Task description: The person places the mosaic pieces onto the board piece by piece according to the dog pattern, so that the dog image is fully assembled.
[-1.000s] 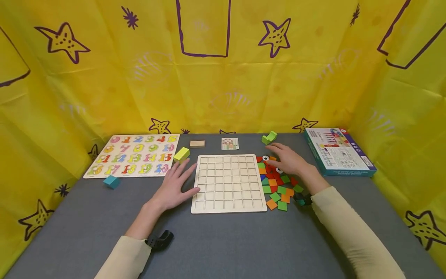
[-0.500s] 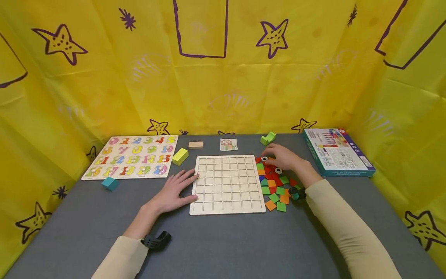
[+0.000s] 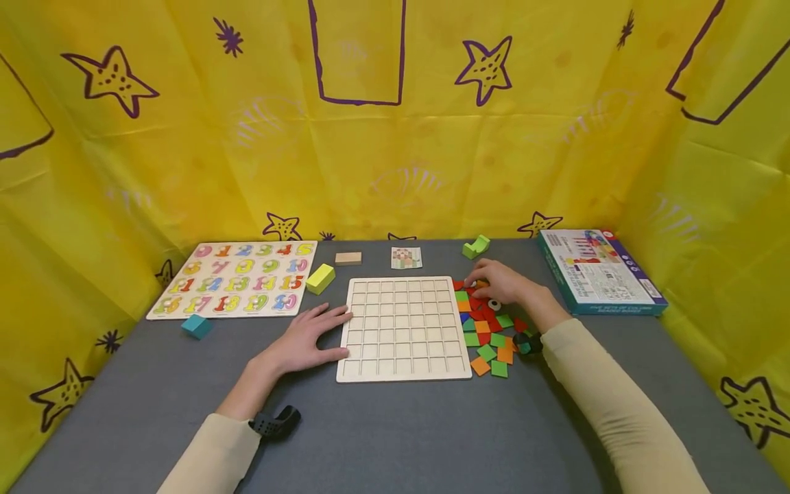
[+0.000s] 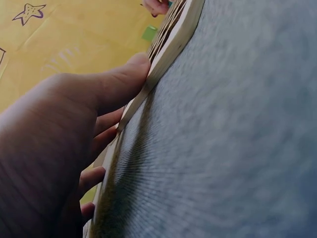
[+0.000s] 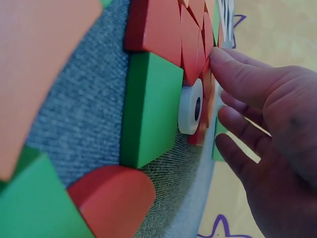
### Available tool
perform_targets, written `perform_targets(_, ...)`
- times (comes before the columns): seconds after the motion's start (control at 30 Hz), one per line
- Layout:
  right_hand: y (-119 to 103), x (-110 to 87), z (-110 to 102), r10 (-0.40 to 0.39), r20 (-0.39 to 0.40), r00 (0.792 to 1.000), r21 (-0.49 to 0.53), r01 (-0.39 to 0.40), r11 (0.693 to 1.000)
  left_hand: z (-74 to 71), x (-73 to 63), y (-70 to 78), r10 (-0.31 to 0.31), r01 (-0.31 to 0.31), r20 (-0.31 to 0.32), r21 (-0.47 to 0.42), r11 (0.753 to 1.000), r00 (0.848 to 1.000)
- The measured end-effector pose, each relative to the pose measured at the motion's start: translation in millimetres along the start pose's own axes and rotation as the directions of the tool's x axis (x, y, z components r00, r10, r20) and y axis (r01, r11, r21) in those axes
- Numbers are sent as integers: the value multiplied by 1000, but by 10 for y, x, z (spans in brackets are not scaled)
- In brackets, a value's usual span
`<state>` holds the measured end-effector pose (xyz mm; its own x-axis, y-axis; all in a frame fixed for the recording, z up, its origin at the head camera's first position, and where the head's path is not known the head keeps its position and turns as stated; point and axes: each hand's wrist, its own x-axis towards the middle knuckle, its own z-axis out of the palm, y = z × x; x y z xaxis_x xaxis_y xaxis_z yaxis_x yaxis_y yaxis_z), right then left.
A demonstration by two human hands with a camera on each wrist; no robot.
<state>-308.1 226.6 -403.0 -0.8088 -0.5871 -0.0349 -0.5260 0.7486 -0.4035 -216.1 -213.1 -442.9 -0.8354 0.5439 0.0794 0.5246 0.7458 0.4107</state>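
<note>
A pale wooden grid board (image 3: pixel 404 329) lies on the table in front of me. My left hand (image 3: pixel 308 339) rests at its left edge with spread fingers; in the left wrist view the thumb (image 4: pixel 126 77) touches the rim. To the board's right, a loose pile of coloured tiles (image 3: pixel 484 329) holds red, green, orange and blue pieces. Over its far end my right hand (image 3: pixel 503 281) reaches down, thumb and fingertips close together. The right wrist view puts the thumb (image 5: pixel 233 67) against red tiles, near a white eye piece (image 5: pixel 190 109). What lies between those fingertips is hidden.
A number puzzle board (image 3: pixel 237 280) lies at the left, a teal block (image 3: pixel 196 326) by its near edge. Behind the grid board are a yellow block (image 3: pixel 321 278), a wooden block (image 3: pixel 348 259), a picture card (image 3: pixel 406 258) and a green curved block (image 3: pixel 476 246). A flat box (image 3: pixel 601 271) lies far right.
My left hand has drawn back from beside the yellow block to the grid board's left edge. My right hand has lowered onto the tiles, its fingertips closing together over an eye piece now covered.
</note>
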Motion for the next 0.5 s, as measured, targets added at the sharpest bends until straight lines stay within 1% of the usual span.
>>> perform_targets(0.1, 7, 11, 1, 12, -6, 1000, 10, -12, 1000, -17, 18, -3, -9, 9, 11, 3, 1000, 1000)
perform_targets(0.23, 36, 29, 4, 11, -9, 1000, 41, -10, 999, 9, 17, -14, -7, 7, 12, -4, 1000, 1000)
perform_targets(0.33, 54, 38, -5, 16, 4, 1000, 97, -16, 995, 23, 6, -11, -1, 1, 0, -15, 1000, 1000)
perform_targets(0.5, 19, 54, -69, 69, 54, 996, 204, -78, 976, 24, -7, -11, 5, -5, -7, -27, 1000, 1000)
